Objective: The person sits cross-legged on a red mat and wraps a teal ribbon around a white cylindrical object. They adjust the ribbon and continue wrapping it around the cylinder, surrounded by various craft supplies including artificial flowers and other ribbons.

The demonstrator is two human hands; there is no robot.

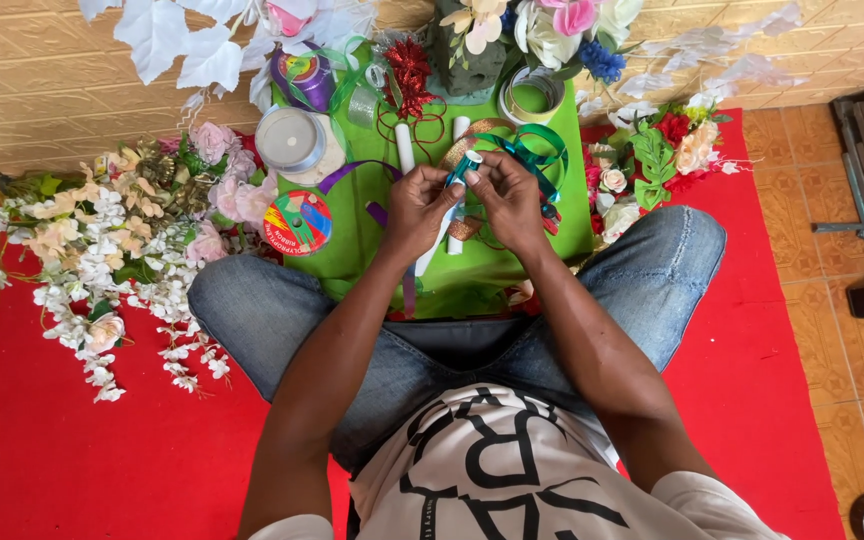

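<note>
hands: two, both the person's own, meeting over the middle of the green sheet (372,240).
left hand (417,208): fingers curled narrow, pinching the lower part of the teal ribbon (464,168).
right hand (510,200): fingers bent close, pinching the same teal ribbon from the other side, thumb tips almost touching the left hand.
teal ribbon: one, held between both hands just above the sheet; the pinched piece runs slantwise, lower end toward the person, upper end away and to the right; from there it spreads into a loose teal loop (532,150) lying on the sheet beyond the right hand.
white tubes (405,147): two showing, lying roughly parallel, long axes pointing away from the person; their near ends are hidden under the hands.
ribbon spools: one silver-white spool (291,140) lying flat, one multicolour round spool (297,223) at the sheet's left edge, one purple spool (302,78) farther back; a light green tape roll (532,95) at the far right.
red sparkly ornament (410,72): one, at the far edge of the sheet.
flower heaps: one of pink, cream and white blooms (132,230) left of the sheet, one smaller with red and peach blooms (657,160) right of it.
containers: none seen; the sheet bears the spools and tubes loose.
floor cover: one red mat (102,450) under the person's jeans-clad legs (262,320).
</note>
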